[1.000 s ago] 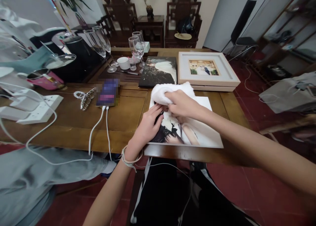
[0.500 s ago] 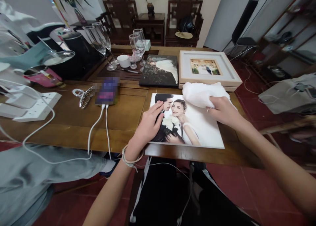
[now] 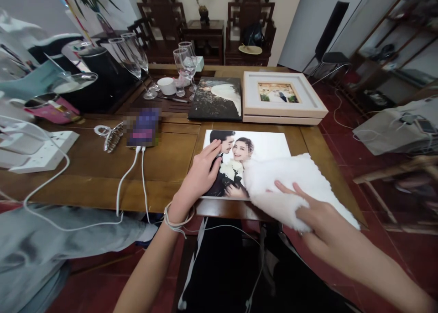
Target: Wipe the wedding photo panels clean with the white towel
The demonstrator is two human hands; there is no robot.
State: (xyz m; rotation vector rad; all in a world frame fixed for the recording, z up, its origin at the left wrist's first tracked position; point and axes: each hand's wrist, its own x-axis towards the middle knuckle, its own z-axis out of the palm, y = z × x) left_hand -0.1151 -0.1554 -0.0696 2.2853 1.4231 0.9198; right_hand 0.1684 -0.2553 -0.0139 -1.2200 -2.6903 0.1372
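A wedding photo panel point(image 3: 267, 142) lies flat near the front edge of the wooden table point(image 3: 171, 167). My left hand point(image 3: 201, 169) rests on its left side, fingers stretched out and laid flat. A fluffy white cloth point(image 3: 284, 171) covers the panel's lower right part and hangs past its right side. My right hand point(image 3: 313, 217) grips this cloth, with some fingers spread on top and part of it bunched under the palm.
Behind the panel lie a dark photo panel point(image 3: 219, 98) and a light wood picture frame point(image 3: 285, 114). To the left are a phone point(image 3: 143, 128) on cables, a hair claw clip point(image 3: 112, 136) and a power strip point(image 3: 51, 153). Tall glasses point(image 3: 132, 59) stand farther back.
My right hand has drawn the white cloth from the panel's upper right down toward its lower right and the front edge. My left hand stays on the panel.
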